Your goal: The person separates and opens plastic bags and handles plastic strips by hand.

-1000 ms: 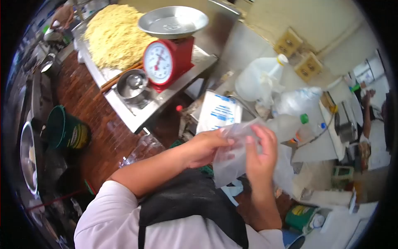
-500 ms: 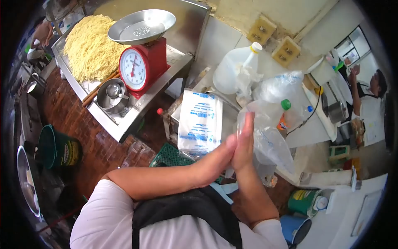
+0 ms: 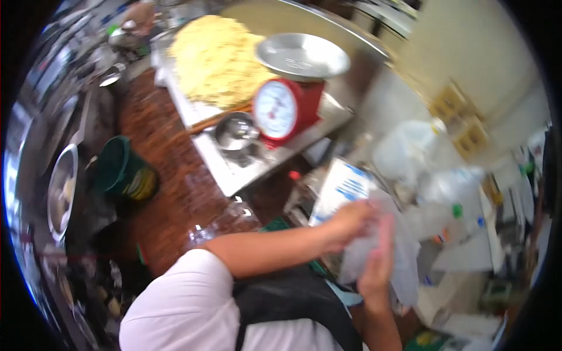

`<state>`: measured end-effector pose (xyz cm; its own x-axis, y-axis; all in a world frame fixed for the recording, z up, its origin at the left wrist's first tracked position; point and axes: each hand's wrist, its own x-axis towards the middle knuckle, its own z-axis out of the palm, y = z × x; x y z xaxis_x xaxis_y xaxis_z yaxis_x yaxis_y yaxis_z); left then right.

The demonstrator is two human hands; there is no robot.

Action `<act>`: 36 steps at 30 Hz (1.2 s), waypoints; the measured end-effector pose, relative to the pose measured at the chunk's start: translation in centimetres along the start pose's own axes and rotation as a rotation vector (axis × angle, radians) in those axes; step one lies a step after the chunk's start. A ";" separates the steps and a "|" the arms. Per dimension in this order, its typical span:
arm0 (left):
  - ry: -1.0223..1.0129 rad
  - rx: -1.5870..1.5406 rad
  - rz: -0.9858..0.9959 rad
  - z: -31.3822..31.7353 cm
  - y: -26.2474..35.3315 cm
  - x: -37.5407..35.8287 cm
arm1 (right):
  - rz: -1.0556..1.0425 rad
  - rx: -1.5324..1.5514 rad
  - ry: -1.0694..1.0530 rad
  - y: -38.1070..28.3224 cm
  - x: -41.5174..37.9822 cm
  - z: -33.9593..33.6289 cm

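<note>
A clear plastic bag hangs at my hands, its film spread below and to the right of them. My left hand reaches in from the left with fingers bent, closed at the top of the bag. Close beside it, my right hand points upward with its fingers stretched out against the film. Motion blurs both hands, so the exact contact is hard to see. Just behind my left hand lies a white pack with blue print.
A red dial scale with a metal pan stands on a steel table beside yellow noodles. A metal pot sits at the table's edge. A green bucket is on the brick floor. Plastic jugs and bottles are at right.
My palms were pressed together; now they have come apart slightly and my left hand's fingers have bent. My view has swung, shifting the scale, noodles and table rightward.
</note>
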<state>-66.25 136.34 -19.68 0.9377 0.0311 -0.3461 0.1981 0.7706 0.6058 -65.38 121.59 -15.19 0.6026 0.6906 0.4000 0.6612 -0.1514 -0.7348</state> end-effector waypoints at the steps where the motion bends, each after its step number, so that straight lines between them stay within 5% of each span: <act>1: -0.033 0.011 0.006 0.3 0.1 -0.5 | 0.092 0.027 0.061 -0.3 0.1 -0.6; 3: -0.100 0.112 0.130 1.9 0.4 -2.0 | 0.257 0.117 0.098 -1.4 1.0 -1.6; 6: -0.160 0.348 0.702 3.9 -1.0 -3.0 | -0.003 -0.183 0.216 0.1 2.3 -0.6; 9: -0.197 0.368 0.660 4.2 -0.1 -4.2 | 0.081 0.058 0.332 0.4 3.8 0.3; 10: -0.222 0.329 0.495 4.0 -0.3 -3.5 | 0.050 0.036 0.286 0.6 3.8 0.3; 13: -0.339 0.004 0.441 5.5 -0.4 -4.5 | 0.157 0.318 0.407 0.1 3.9 0.7; 17: -0.428 0.096 0.669 6.7 -1.3 -3.1 | 0.092 0.217 0.328 2.1 2.5 1.2; 21: -0.241 0.307 0.566 6.2 -1.8 -3.5 | 0.136 0.207 0.167 4.7 2.8 -0.2; 23: -0.285 0.267 0.498 5.4 -2.0 -3.1 | 0.393 0.618 0.431 9.0 1.2 0.2; 26: -0.191 0.162 0.241 4.3 1.9 -3.4 | -0.003 0.011 0.176 1.7 2.0 3.5; 28: -0.153 0.001 0.120 2.5 3.0 -2.4 | -0.112 -0.129 0.028 -0.7 1.9 3.4; 31: -0.338 -0.276 0.093 2.8 4.4 -3.9 | -0.004 -0.151 0.000 -1.4 2.6 1.6; 34: -0.356 0.088 0.109 2.9 1.5 -5.0 | -0.003 -0.161 0.223 0.7 3.1 0.7; 36: -0.330 0.152 0.066 3.1 1.1 -5.1 | 0.239 0.105 0.195 1.0 1.8 -0.6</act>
<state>-69.93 135.07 -15.05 0.9865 -0.1492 -0.0680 0.1514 0.6694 0.7273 -63.33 122.24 -14.90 0.8163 0.4942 0.2991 0.4468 -0.2119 -0.8692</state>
